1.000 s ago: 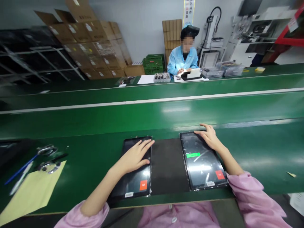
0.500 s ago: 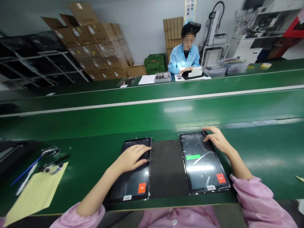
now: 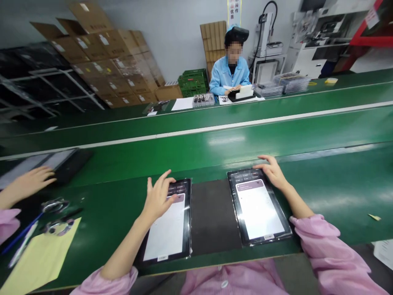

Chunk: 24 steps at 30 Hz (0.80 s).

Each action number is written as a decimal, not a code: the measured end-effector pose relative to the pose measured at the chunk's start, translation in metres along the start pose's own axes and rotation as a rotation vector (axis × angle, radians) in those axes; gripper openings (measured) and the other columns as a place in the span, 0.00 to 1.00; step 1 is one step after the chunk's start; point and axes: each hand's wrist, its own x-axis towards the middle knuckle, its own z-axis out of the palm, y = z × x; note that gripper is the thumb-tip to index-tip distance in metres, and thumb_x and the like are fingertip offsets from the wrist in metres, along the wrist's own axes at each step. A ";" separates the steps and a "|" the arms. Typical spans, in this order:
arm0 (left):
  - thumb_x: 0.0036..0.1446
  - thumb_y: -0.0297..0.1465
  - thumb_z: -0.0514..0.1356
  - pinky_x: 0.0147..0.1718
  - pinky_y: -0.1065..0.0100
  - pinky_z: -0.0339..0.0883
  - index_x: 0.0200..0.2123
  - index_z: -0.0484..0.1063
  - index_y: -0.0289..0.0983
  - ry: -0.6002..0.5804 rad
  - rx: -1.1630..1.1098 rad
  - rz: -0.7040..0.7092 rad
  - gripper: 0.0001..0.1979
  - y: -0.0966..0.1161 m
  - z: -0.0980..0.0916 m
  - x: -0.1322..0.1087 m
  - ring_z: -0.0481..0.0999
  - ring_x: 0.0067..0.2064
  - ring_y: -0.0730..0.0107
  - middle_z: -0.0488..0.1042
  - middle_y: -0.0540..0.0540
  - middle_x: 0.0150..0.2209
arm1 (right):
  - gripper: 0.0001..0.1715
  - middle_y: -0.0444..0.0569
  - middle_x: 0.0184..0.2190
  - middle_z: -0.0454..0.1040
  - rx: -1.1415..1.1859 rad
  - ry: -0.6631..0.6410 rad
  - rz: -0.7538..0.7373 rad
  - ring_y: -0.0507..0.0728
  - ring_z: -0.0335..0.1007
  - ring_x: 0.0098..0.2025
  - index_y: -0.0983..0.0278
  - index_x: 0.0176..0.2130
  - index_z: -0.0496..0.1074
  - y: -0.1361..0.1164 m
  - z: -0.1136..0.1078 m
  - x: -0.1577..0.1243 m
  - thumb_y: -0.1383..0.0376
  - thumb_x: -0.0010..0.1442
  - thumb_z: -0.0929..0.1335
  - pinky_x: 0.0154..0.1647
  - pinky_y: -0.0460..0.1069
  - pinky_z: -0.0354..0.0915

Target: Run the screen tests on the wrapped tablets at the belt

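Two tablets lie face up on the green bench, with a dark mat [image 3: 215, 217] between them. The left tablet [image 3: 167, 237] shows a light panel under a dark top strip. Over its upper part is my left hand [image 3: 159, 196], fingers spread, hiding some of the screen. The right tablet [image 3: 260, 211] shows a similar light panel with a purple bar. At its top right corner is my right hand [image 3: 273, 172], fingers stretched out and apart, fingertips at or just above the glass. Neither hand holds anything.
At left, another person's hand [image 3: 33, 182] is over a dark stack of flat devices [image 3: 66, 162]. Pens [image 3: 24, 241], coiled clear tape [image 3: 58, 205] and yellow paper [image 3: 46, 262] lie nearby. Across the green line [image 3: 190, 141], a person in blue [image 3: 230, 76] sits working.
Both screens have switched from dark pages with red buttons to light panels. My left hand has lifted and spread its fingers. A co-worker's hand and a stack have appeared at left.
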 end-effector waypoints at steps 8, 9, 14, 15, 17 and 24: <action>0.61 0.57 0.39 0.58 0.58 0.64 0.55 0.69 0.38 -0.624 -0.242 -0.198 0.36 0.007 -0.016 0.070 0.73 0.59 0.53 0.74 0.39 0.58 | 0.53 0.56 0.32 0.76 0.306 -0.565 0.381 0.63 0.72 0.37 0.69 0.38 0.79 0.013 0.017 0.070 0.25 0.51 0.60 0.46 0.58 0.68; 0.58 0.58 0.43 0.56 0.59 0.65 0.50 0.73 0.39 -0.660 -0.241 -0.193 0.36 0.009 -0.016 0.076 0.74 0.57 0.52 0.76 0.39 0.56 | 0.52 0.56 0.32 0.76 0.329 -0.621 0.387 0.62 0.72 0.36 0.69 0.37 0.79 0.013 0.019 0.074 0.25 0.49 0.61 0.44 0.56 0.68; 0.51 0.60 0.50 0.44 0.62 0.72 0.40 0.77 0.38 -0.793 -0.266 -0.156 0.34 0.015 -0.028 0.090 0.79 0.43 0.55 0.82 0.41 0.43 | 0.46 0.53 0.32 0.78 0.412 -0.783 0.405 0.58 0.71 0.34 0.68 0.35 0.78 0.011 0.018 0.075 0.29 0.47 0.68 0.39 0.52 0.66; 0.50 0.59 0.51 0.43 0.63 0.73 0.41 0.77 0.38 -0.816 -0.282 -0.139 0.34 0.015 -0.031 0.091 0.79 0.43 0.55 0.82 0.42 0.43 | 0.44 0.51 0.30 0.77 0.420 -0.796 0.409 0.57 0.71 0.32 0.68 0.35 0.78 0.011 0.017 0.074 0.30 0.46 0.70 0.37 0.51 0.65; 0.49 0.57 0.53 0.44 0.64 0.73 0.44 0.78 0.39 -0.846 -0.306 -0.107 0.32 0.012 -0.037 0.092 0.79 0.45 0.55 0.81 0.43 0.46 | 0.39 0.49 0.26 0.76 0.435 -0.799 0.410 0.56 0.68 0.29 0.68 0.32 0.78 0.010 0.016 0.073 0.34 0.45 0.73 0.33 0.50 0.63; 0.48 0.55 0.54 0.52 0.62 0.72 0.46 0.81 0.45 -0.694 -0.171 -0.088 0.30 -0.025 -0.023 0.088 0.79 0.52 0.54 0.81 0.49 0.50 | 0.24 0.45 0.29 0.77 0.551 -0.708 0.356 0.54 0.70 0.33 0.68 0.32 0.79 -0.001 0.013 0.082 0.51 0.43 0.80 0.36 0.46 0.64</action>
